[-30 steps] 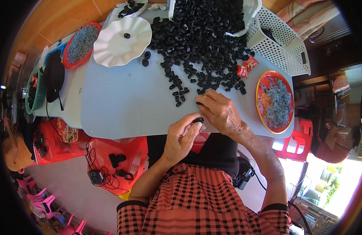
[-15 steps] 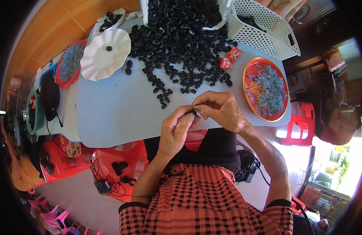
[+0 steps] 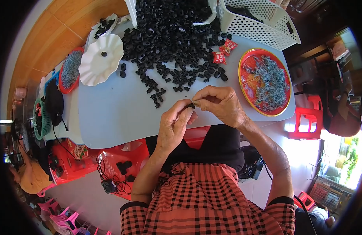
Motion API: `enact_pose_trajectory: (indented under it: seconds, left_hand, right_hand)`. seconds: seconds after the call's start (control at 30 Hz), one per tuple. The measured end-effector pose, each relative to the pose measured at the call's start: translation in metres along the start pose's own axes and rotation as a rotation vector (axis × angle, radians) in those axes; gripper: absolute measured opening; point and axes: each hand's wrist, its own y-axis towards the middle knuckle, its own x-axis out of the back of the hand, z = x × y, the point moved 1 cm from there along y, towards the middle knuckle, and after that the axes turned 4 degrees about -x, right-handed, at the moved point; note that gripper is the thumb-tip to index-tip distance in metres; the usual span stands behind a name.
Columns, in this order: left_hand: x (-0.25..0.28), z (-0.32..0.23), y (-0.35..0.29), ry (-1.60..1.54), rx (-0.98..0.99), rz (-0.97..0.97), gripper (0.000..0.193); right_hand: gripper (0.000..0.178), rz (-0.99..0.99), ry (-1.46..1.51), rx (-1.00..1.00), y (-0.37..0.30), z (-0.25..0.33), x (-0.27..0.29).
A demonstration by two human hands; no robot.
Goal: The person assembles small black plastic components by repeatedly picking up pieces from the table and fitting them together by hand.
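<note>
Near the front edge of the table my two hands meet. My left hand [image 3: 174, 124] is closed on a small black plastic part [image 3: 191, 106], mostly hidden by the fingers. Thumb and forefinger of my right hand [image 3: 223, 106] are pinched together against the top of that part; anything tiny between them is too small to make out. Beyond the hands a big heap of similar black parts [image 3: 169, 43] spreads toward me. To the right lies a round red plate with a gold rim [image 3: 241, 84], holding many fine silvery-grey pieces [image 3: 272, 84] that look like small springs.
A white wavy dish [image 3: 95, 70] holds one black piece [image 3: 104, 54]. Behind it is another red plate of silvery pieces [image 3: 71, 69]. Two red packets [image 3: 219, 58] lie beside the heap, near a white perforated basket [image 3: 263, 25]. A red chair with cables [image 3: 114, 182] stands below the table's left side.
The whole view has shifted and turned slightly. My hands stay together at the black part, with the right fingertips now pressed closer over it.
</note>
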Motion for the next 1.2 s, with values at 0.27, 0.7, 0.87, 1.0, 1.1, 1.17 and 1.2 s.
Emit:
enact_pose_trajectory:
  seconds: [0.27,0.7,0.87,1.0,1.1,1.17,1.2]
  left_hand:
    - [0.001,0.005,0.003,0.067,-0.02,0.028,0.027]
    - [0.002,0.008,0.001,0.125,-0.063,0.029,0.028]
    - [0.002,0.01,0.001,0.156,-0.134,0.018,0.026]
    - [-0.001,0.01,0.002,0.133,-0.139,-0.002,0.024]
    - [-0.002,0.007,0.003,0.17,-0.155,-0.012,0.024]
    - [0.002,0.009,0.003,0.127,-0.137,0.021,0.024]
    - [0.004,0.01,0.003,0.125,-0.143,0.022,0.024]
  right_hand:
    - [0.014,0.02,-0.071,-0.045,-0.001,0.007,0.006]
    - [0.013,0.136,-0.083,-0.043,0.002,0.008,0.011]
    - [0.011,0.127,-0.093,-0.001,-0.001,0.017,0.005]
    - [0.01,0.054,-0.198,0.101,-0.004,0.019,0.0]
    - [0.011,0.021,-0.312,0.132,-0.005,0.02,-0.002]
    - [0.013,0.026,-0.354,0.105,-0.004,0.019,-0.001]
    - [0.012,0.036,-0.301,0.091,-0.004,0.016,-0.001]
